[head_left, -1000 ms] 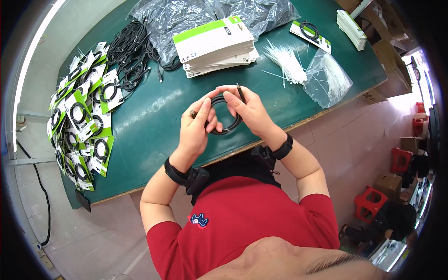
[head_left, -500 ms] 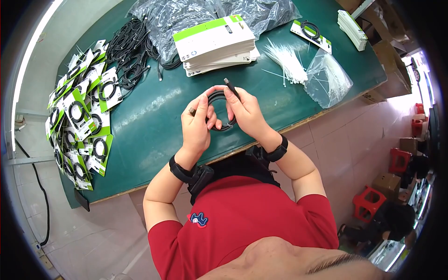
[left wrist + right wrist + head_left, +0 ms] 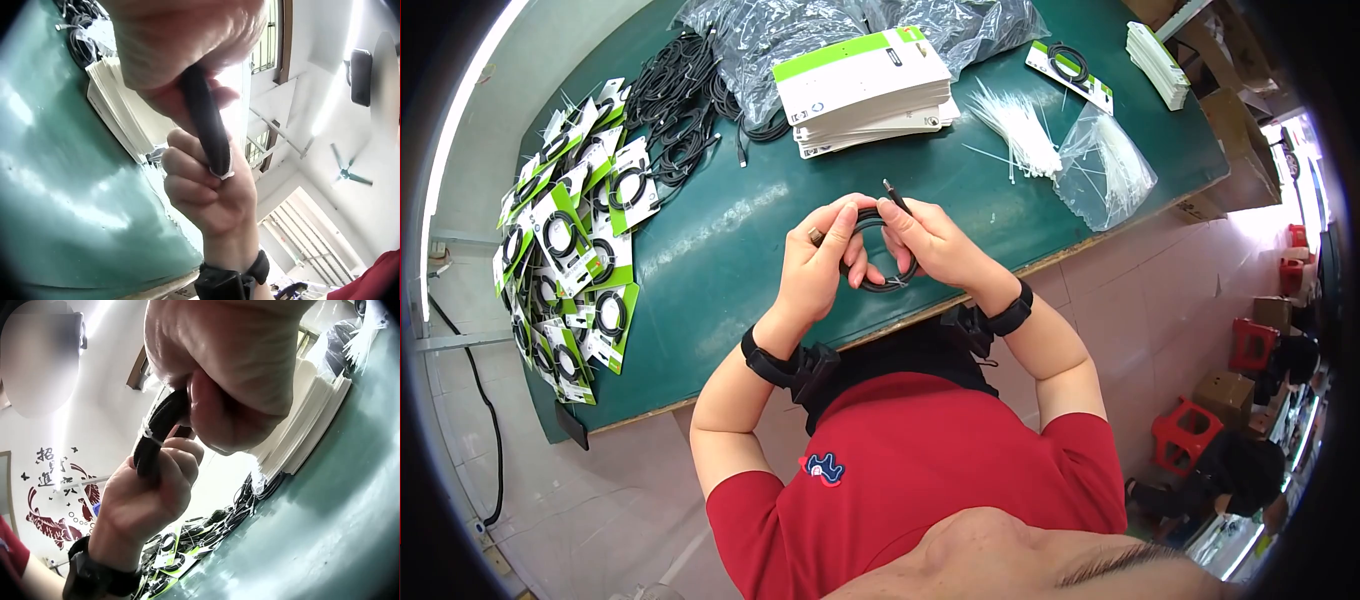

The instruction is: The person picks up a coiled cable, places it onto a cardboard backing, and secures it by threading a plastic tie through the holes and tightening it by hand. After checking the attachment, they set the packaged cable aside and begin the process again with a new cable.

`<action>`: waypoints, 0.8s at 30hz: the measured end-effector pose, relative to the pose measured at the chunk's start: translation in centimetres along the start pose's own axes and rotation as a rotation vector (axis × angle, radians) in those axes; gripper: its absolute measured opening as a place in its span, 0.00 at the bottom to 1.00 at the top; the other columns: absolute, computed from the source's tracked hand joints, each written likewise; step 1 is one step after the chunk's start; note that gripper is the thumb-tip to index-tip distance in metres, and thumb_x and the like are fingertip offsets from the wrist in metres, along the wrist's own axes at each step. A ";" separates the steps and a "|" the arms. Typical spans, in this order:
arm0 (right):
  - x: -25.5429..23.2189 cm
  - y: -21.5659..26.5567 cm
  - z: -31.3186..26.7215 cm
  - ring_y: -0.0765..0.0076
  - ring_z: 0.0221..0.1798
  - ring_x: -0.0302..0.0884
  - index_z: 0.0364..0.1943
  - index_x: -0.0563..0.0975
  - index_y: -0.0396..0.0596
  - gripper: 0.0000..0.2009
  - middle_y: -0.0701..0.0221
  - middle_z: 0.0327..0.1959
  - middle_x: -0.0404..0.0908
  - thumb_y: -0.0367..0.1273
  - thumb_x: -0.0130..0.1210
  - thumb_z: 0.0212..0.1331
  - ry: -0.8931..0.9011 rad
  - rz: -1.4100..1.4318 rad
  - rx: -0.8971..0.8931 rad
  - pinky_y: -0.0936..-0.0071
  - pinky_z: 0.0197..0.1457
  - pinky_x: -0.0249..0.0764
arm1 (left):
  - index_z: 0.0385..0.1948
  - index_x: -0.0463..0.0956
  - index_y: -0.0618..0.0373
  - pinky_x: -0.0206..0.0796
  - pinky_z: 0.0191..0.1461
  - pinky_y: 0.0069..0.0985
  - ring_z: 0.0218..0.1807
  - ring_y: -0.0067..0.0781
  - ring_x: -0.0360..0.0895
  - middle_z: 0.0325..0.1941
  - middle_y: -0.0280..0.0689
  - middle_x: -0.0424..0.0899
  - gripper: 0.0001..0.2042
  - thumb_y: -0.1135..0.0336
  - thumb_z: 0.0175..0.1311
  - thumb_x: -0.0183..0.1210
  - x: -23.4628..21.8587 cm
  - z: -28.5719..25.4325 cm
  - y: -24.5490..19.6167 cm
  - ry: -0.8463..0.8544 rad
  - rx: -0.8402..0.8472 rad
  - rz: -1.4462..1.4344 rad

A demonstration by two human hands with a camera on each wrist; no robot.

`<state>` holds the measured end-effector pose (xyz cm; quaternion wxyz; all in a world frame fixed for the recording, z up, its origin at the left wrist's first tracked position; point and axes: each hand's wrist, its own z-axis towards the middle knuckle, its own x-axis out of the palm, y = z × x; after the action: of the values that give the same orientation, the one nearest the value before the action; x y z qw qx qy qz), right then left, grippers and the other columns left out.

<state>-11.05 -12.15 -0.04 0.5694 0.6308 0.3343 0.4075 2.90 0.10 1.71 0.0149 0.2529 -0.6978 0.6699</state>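
A black cable [image 3: 890,284] wound into a round coil is held up above the table's near edge, between both hands. My left hand [image 3: 812,270] grips the coil's left side with thumb on top, and a plug [image 3: 816,238] pokes out beside that thumb. On the opposite side my right hand [image 3: 940,245] pinches the coil, with the cable's other plug [image 3: 889,190] sticking up past the fingers. A thin white tie [image 3: 147,431] circles the coil in the right wrist view. In the left wrist view the coil [image 3: 209,128] appears edge-on, its upper part hidden by the near hand.
Behind the hands stands a stack of white-and-green cards [image 3: 865,85]. Left of it lie loose black cables [image 3: 675,110] and a pile of carded cables [image 3: 565,240]. White cable ties [image 3: 1020,135], a clear bag [image 3: 1105,175] and a carded cable [image 3: 1072,75] lie to the right.
The plug above my right hand has swung leftward from its earlier upright position. Both hands keep hold of the coil, shifting only slightly.
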 end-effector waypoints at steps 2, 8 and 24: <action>0.0 -0.3 0.0 0.84 0.22 0.69 0.33 0.73 0.44 0.18 0.77 0.22 0.73 0.44 0.49 0.76 -0.002 0.107 0.019 0.83 0.24 0.64 | 0.56 0.76 0.65 0.77 0.28 0.25 0.18 0.16 0.65 0.22 0.28 0.66 0.17 0.60 0.79 0.49 0.1 0.0 -0.1 0.002 -0.029 -0.063; 1.2 1.0 -0.3 0.84 0.25 0.73 0.41 0.77 0.39 0.11 0.74 0.26 0.77 0.36 0.58 0.70 -0.185 -0.110 -0.037 0.82 0.26 0.69 | 0.56 0.76 0.64 0.76 0.30 0.25 0.19 0.16 0.63 0.23 0.28 0.67 0.17 0.60 0.79 0.49 -0.2 -0.4 0.0 -0.055 -0.112 -0.170; 0.9 -0.8 -0.4 0.84 0.24 0.72 0.40 0.76 0.39 0.16 0.75 0.26 0.77 0.40 0.50 0.75 -0.053 -0.212 -0.044 0.81 0.25 0.68 | 0.54 0.77 0.62 0.59 0.25 0.19 0.20 0.13 0.57 0.23 0.24 0.63 0.15 0.61 0.79 0.50 -0.8 -0.7 1.6 -0.032 -0.127 -0.255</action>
<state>-10.96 -11.08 -0.71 0.6317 0.5898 0.3750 0.3354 2.73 1.00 -0.01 0.1049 0.3488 -0.7012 0.6129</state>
